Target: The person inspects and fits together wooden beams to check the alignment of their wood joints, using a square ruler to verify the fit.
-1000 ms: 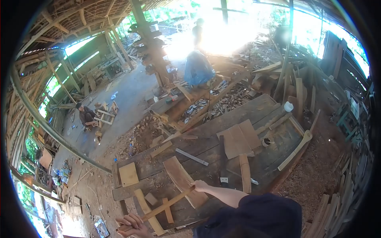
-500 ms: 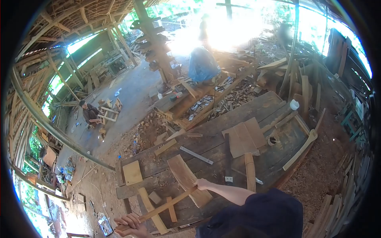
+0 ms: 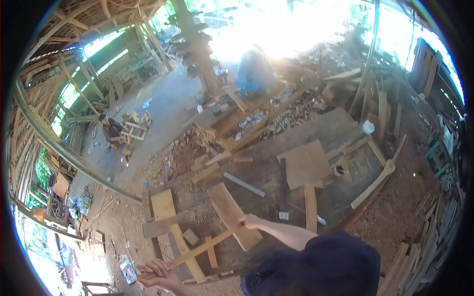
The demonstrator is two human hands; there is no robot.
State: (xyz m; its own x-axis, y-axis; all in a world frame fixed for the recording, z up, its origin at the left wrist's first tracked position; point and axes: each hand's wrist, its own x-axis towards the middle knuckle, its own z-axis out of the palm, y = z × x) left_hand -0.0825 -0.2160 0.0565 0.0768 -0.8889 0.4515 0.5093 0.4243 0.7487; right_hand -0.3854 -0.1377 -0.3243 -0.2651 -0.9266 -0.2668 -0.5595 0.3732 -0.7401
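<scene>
A long, thin wooden strip [image 3: 201, 247] runs slantwise between my two hands above the near side of the workbench [image 3: 276, 241]. Its lower left end is in my left hand [image 3: 157, 274], the fingers wrapped over it past the bench's edge. My right hand [image 3: 251, 221] is closed round the upper right end, over a wide, rough board [image 3: 224, 200]. Beneath the strip lie a slightly curved wooden piece [image 3: 196, 271] and a short stick [image 3: 212, 257]. A small wooden block [image 3: 191, 237] sits just beyond it.
On the bench are a square wood panel [image 3: 163, 204], a metal ruler [image 3: 244, 184], a cardboard sheet [image 3: 306, 165], a tape roll [image 3: 338, 170] and a white-capped bottle [image 3: 368, 127]. Wood scraps pile up behind. A person [image 3: 111, 129] sits on the floor at far left, beside a wooden frame.
The view has tilted slightly, so the bench and its things appear a little higher. Both hands keep their grip on the strip, with little movement relative to the bench.
</scene>
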